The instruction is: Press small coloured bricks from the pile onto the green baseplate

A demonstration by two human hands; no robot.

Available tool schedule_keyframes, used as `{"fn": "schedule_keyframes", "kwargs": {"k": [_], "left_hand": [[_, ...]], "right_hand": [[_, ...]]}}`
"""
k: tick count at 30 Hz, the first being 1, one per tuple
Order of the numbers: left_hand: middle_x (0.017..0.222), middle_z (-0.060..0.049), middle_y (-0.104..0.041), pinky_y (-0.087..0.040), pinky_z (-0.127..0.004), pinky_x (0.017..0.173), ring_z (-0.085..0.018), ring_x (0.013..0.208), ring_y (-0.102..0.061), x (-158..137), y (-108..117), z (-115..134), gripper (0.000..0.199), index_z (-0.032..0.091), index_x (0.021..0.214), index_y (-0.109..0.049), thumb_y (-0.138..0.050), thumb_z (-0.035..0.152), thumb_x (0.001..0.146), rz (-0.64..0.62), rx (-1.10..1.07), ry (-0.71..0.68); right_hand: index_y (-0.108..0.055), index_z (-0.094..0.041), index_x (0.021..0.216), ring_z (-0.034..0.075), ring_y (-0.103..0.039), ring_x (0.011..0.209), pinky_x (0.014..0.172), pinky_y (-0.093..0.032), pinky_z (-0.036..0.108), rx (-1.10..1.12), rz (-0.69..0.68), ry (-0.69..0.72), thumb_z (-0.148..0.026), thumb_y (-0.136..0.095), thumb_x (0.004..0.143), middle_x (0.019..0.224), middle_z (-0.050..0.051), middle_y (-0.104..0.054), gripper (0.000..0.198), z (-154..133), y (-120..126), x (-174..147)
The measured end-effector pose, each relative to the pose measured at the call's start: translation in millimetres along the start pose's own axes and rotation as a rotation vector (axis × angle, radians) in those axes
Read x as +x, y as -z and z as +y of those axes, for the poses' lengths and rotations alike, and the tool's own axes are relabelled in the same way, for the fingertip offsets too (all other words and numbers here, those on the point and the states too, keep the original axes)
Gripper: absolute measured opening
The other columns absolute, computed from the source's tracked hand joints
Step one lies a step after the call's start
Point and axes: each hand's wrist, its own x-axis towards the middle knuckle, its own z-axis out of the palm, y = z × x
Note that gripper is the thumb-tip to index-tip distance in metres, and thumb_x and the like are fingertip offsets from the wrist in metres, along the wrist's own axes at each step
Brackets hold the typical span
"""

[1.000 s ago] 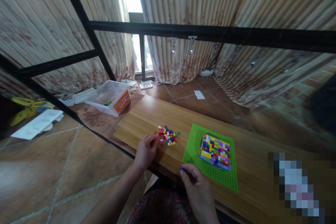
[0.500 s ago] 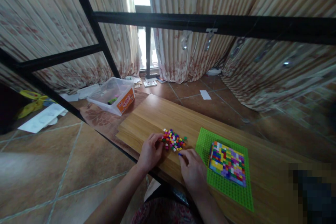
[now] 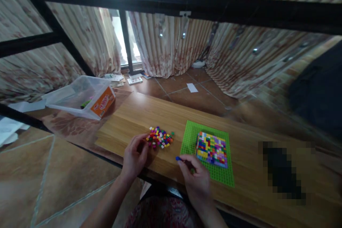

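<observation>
A blue toy brick point(image 3: 177, 158) is pinched between thumb and forefinger of my right hand point(image 3: 196, 178), at the lower left edge of the green studded baseplate point(image 3: 187, 135). On that plate sits a block of small multicoloured bricks point(image 3: 212, 149). My left hand point(image 3: 135, 155) rests at the left side of a loose pile of small coloured bricks point(image 3: 160, 137). Its fingers are curled together at the pile's edge, and whatever lies between the fingertips is too small to make out.
The wooden table point(image 3: 139, 110) carries the plate and pile. A clear plastic bin point(image 3: 77, 94) with an orange label stands beyond its left end. A blurred-out dark object point(image 3: 283, 171) lies at the right. A black metal rail point(image 3: 160, 1) crosses above, before striped curtains point(image 3: 171, 50).
My view has turned to the right. My right hand has moved away from the pile toward the plate with the blue brick. The left hand stays by the pile.
</observation>
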Motion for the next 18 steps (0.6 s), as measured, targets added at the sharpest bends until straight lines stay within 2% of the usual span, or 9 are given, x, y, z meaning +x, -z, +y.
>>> {"fn": "schedule_keyframes", "kwargs": {"k": [2,5,9,12,15,18], "left_hand": [[0.109,-0.008,-0.065,-0.053,-0.031,0.083,-0.019,0.094,-0.064,-8.2,-4.3,6.0,0.025,0.020,0.111,-0.062,-0.057,0.026,0.088,-0.011,-0.025,-0.019],[0.108,-0.008,-0.066,-0.052,-0.033,0.088,-0.020,0.101,-0.063,-26.7,-17.0,22.8,0.023,0.021,0.110,-0.063,-0.055,0.025,0.088,-0.105,-0.025,-0.055],[0.096,-0.005,-0.068,-0.053,-0.028,0.079,-0.017,0.087,-0.065,-50.7,-42.3,52.1,0.023,0.022,0.110,-0.063,-0.054,0.021,0.089,-0.346,-0.096,-0.100],[0.089,-0.004,-0.069,-0.052,-0.027,0.076,-0.016,0.080,-0.065,-59.5,-61.3,70.6,0.033,0.023,0.120,-0.060,-0.054,0.020,0.088,-0.507,-0.173,-0.129],[0.083,-0.002,-0.069,-0.051,-0.026,0.073,-0.015,0.075,-0.063,-61.5,-77.1,82.4,0.046,0.022,0.131,-0.053,-0.053,0.018,0.086,-0.614,-0.212,-0.110],[0.079,-0.001,-0.067,-0.049,-0.026,0.070,-0.015,0.070,-0.061,-60.8,-89.0,89.2,0.051,0.021,0.136,-0.050,-0.053,0.016,0.085,-0.651,-0.224,-0.073]], "right_hand": [[-0.070,-0.024,0.087,0.018,-0.063,0.082,0.073,-0.050,0.029,-0.026,0.023,0.048,-0.033,-0.059,0.088,0.088,0.004,-0.069,0.014,4.5,9.2,-8.2],[-0.071,-0.025,0.089,0.019,-0.063,0.090,0.079,-0.051,0.031,-0.138,0.109,0.131,-0.031,-0.058,0.089,0.095,0.005,-0.068,0.014,17.8,25.9,-18.3],[-0.072,-0.025,0.093,0.019,-0.062,0.092,0.082,-0.051,0.033,-0.365,0.269,0.226,-0.030,-0.058,0.089,0.100,0.006,-0.066,0.015,36.2,53.5,-18.1],[-0.073,-0.025,0.094,0.020,-0.060,0.097,0.085,-0.051,0.037,-0.488,0.353,0.296,-0.030,-0.058,0.090,0.103,0.007,-0.064,0.016,43.3,71.3,-7.7],[-0.074,-0.025,0.092,0.021,-0.059,0.099,0.086,-0.051,0.039,-0.546,0.368,0.331,-0.030,-0.057,0.090,0.104,0.008,-0.063,0.018,46.0,80.4,3.3],[-0.074,-0.026,0.093,0.021,-0.058,0.099,0.086,-0.051,0.040,-0.564,0.346,0.340,-0.030,-0.056,0.090,0.106,0.008,-0.062,0.018,47.9,81.4,9.0]]}}
